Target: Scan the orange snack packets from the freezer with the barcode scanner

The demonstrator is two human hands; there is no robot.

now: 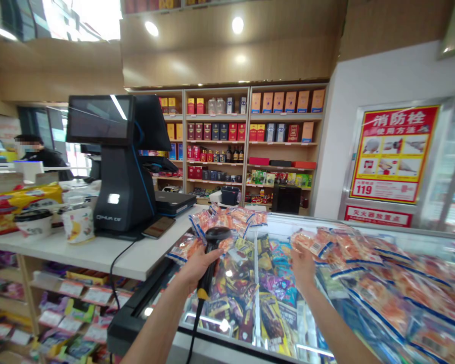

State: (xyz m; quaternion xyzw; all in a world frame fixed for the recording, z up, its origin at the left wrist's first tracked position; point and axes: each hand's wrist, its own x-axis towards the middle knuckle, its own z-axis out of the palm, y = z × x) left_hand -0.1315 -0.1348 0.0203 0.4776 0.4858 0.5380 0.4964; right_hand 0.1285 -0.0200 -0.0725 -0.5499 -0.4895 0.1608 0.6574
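My left hand [197, 266] is wrapped round the handle of a black and yellow barcode scanner [217, 234], whose cable hangs toward me. The scanner's head is over a small pile of clear packets with orange-pink food [246, 216] on the freezer's glass top. At the near edge of a larger pile of the same packets [389, 288], my right hand [302, 264] has its fingers closed on the left end of one blue-edged packet [314, 244]. Some of those fingers are hidden. Beneath the glass lie colourful ice cream wrappers [237, 298].
To the left, a white counter [136, 260] carries a checkout terminal [117, 197], a phone [158, 227], paper cups [78, 222] and yellow snack bags [26, 199]. Shelves of boxed goods [216, 131] line the back wall. Another person [41, 154] is at the far left.
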